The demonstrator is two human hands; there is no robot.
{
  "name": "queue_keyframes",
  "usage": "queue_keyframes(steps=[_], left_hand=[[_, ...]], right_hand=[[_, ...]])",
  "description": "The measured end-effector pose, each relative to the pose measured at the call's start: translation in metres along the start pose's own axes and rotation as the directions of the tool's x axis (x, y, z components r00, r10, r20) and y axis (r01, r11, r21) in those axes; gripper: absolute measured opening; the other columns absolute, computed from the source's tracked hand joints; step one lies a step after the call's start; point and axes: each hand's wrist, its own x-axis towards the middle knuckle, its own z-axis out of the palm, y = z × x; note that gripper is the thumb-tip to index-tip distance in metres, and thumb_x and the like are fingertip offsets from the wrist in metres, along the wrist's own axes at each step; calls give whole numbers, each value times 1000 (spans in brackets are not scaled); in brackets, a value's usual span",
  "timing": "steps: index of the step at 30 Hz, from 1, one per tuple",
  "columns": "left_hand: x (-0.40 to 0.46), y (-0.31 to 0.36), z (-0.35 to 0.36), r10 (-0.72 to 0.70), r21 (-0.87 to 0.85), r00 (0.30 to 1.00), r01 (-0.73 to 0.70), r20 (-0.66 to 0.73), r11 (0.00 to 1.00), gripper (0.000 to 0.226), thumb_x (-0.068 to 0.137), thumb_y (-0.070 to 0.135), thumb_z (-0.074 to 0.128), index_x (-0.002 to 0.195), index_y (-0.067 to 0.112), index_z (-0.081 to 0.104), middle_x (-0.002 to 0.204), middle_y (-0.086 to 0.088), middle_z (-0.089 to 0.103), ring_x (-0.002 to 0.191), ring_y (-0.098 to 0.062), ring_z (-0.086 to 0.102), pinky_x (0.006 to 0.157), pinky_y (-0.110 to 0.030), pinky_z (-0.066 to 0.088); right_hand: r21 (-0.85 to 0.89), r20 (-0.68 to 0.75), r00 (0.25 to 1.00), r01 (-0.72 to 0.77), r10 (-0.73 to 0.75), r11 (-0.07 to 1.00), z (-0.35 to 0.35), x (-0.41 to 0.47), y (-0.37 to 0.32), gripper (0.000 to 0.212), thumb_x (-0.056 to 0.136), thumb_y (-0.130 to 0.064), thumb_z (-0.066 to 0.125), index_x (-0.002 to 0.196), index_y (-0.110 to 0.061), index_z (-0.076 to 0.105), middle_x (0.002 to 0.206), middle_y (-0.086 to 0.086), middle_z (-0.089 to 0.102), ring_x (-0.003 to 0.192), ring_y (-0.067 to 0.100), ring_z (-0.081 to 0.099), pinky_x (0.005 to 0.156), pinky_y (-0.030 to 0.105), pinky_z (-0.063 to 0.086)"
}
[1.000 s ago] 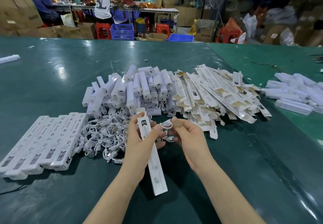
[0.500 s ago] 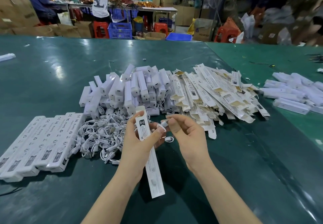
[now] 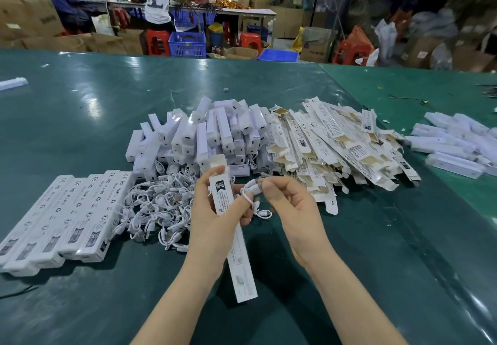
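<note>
My left hand [image 3: 212, 218] grips a long, narrow white box [image 3: 236, 250] near its upper end, where the flap stands open. Its lower end points toward me above the green table [image 3: 80, 97]. My right hand [image 3: 287, 207] pinches a short white cable [image 3: 251, 196] by one connector beside the box's open end. The cable's loop and other plug hang between my hands.
A tangle of white cables [image 3: 156, 207] lies left of my hands. A row of closed boxes [image 3: 61, 218] sits at the left, a heap of white devices [image 3: 204, 137] in the middle, flat unfolded cartons [image 3: 336, 145] at the right, more boxes [image 3: 457, 142] far right. People work at tables behind.
My right hand has lifted the cable's connector up toward the box's open end. The left hand and box stayed nearly in place.
</note>
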Motion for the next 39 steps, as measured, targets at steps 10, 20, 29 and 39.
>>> queue_keyframes(steps=[10,20,29,39], left_hand=[[2,-3,-3,-45,-7,999,45,-20,999,43,86,1,70,110,35,57,80,5,67,58,-10,59,52,-21,49],[-4,-4,3,-131,84,975,117,177,990,48,91,7,66,122,36,44,80,7,70,64,-19,66,55,-24,51],[-10,-10,6,-300,296,867,189,397,936,58,90,2,65,127,41,44,82,0,64,59,-19,64,55,-25,50],[-10,-12,6,-338,325,828,201,447,924,67,89,2,66,116,49,28,81,-6,62,59,-19,66,55,-22,51]], right_hand=[[-134,-28,996,81,-86,988,11,-9,6,37,68,-57,76,101,-45,64,100,-15,71,94,6,66,81,21,54],[-154,-145,972,161,-183,975,0,-4,2,11,83,-42,65,91,-36,69,86,-16,71,79,1,64,72,13,49],[-121,-181,980,61,-83,991,-22,10,-5,10,83,-41,66,88,-33,69,83,-17,73,80,-4,65,74,9,47],[-298,-58,997,35,-55,954,-18,8,2,11,90,-28,68,92,-39,64,82,-22,70,82,-4,63,74,10,45]])
